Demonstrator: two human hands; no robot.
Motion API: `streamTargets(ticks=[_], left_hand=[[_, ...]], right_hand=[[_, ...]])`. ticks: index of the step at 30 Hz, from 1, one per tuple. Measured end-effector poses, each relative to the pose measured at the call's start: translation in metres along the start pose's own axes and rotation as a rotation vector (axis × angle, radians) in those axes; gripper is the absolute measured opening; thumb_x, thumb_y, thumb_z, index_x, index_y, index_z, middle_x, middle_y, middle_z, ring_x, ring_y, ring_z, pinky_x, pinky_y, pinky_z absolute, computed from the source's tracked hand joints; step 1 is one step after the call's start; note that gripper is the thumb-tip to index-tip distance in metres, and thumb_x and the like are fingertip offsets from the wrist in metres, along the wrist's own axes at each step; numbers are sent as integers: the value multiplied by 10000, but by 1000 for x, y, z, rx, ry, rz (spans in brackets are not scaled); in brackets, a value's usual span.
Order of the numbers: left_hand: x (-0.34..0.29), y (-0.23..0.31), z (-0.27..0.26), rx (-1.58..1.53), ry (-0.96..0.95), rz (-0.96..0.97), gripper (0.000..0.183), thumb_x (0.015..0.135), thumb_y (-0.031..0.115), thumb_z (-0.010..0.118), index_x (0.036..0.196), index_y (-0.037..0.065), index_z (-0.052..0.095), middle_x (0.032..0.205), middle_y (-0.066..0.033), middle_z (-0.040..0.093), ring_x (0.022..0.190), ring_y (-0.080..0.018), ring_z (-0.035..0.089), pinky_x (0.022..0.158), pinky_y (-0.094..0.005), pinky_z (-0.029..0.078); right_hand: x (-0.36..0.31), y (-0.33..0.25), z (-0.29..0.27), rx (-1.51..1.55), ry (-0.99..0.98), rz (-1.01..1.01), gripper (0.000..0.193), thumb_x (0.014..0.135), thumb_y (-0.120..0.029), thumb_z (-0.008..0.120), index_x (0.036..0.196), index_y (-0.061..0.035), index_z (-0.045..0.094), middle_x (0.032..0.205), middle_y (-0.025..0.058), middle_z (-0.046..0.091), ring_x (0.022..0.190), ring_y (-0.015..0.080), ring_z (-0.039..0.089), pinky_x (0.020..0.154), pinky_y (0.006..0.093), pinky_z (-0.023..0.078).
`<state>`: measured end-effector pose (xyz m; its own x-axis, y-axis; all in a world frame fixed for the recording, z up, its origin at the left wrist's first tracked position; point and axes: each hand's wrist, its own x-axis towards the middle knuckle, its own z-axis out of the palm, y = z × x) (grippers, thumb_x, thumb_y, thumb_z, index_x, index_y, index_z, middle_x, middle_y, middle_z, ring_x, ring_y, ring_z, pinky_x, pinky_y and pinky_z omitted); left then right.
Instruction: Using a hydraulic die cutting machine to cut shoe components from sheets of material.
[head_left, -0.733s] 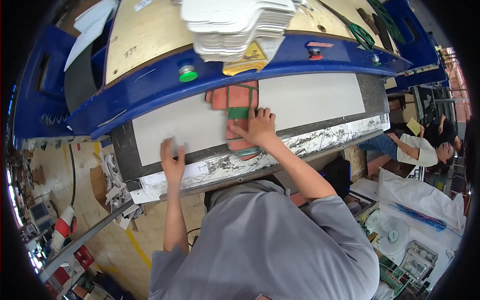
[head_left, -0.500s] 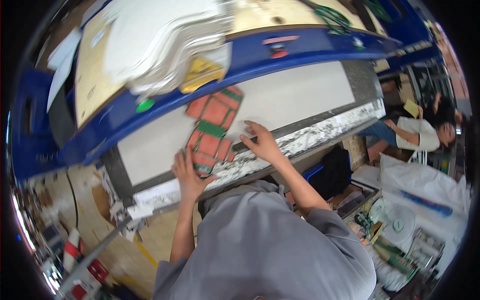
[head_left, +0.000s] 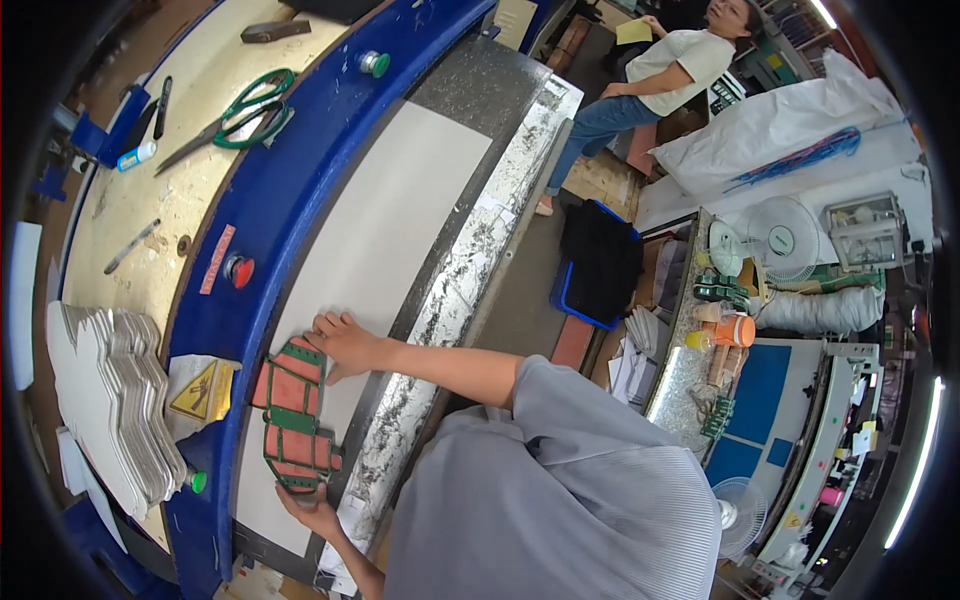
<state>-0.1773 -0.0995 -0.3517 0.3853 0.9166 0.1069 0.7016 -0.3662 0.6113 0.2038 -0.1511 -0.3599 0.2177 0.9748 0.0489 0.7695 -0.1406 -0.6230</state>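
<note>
A cutting die (head_left: 290,420) with green edges and reddish-pink pads lies on a white sheet (head_left: 410,190) spread over the dark bed of a blue press. At the die's lower end my left hand (head_left: 312,512) grips its edge, with the fingers partly hidden beneath the rim. My right hand (head_left: 345,345) holds the die's upper corner, fingers bent over it and thumb near its side. The die rests flat, between the press's blue beam and the bed's worn silver front edge.
On the press top lie a stack of white cut sheets (head_left: 110,400), green-handled scissors (head_left: 240,120) and a pen (head_left: 132,246). The blue beam (head_left: 300,200) carries a red button (head_left: 238,270) and green buttons (head_left: 374,64). A person (head_left: 650,80) stands beyond the bed.
My right hand has come from open air beside the die onto its upper corner. My left hand stays at the lower end. The view has swung to the right.
</note>
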Motion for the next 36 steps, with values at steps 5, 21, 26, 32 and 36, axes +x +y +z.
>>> streamTargets(ticks=[5,21,26,32,36], left_hand=[[7,-38,5,3,35,93,846,750,313,778,1400,-17,350,1444,-232,339,1350,-364,304,1114,-459,228],[27,-121,-28,-114,139,128,832,763,81,739,1441,-3,265,1493,-234,231,1389,-362,217,1134,-471,163],[36,-108,-19,-99,80,111,867,755,113,750,1451,8,245,1502,-234,207,1398,-365,192,1137,-474,146],[50,-97,-16,-91,29,164,913,709,106,779,1448,7,253,1514,-219,203,1410,-365,153,1139,-479,135],[52,-124,-25,-35,58,188,960,653,127,812,1438,9,273,1520,-208,202,1411,-368,146,1141,-486,132]], right_hand=[[1,-7,-2,39,43,38,956,508,-421,848,1301,-53,461,1098,101,456,1070,274,417,882,401,308],[-108,56,-376,-411,1139,750,524,814,-347,632,1159,38,551,995,250,644,899,320,656,733,425,529],[-164,-13,-561,-409,1358,839,653,788,-309,591,1227,129,385,1069,341,590,1003,421,606,870,454,488],[-126,94,-293,-959,697,217,366,869,-334,579,1061,-29,646,1059,198,616,999,330,591,841,444,480],[-55,5,-7,-30,-28,275,522,758,-443,705,999,19,673,1051,138,655,834,314,644,771,395,510]])
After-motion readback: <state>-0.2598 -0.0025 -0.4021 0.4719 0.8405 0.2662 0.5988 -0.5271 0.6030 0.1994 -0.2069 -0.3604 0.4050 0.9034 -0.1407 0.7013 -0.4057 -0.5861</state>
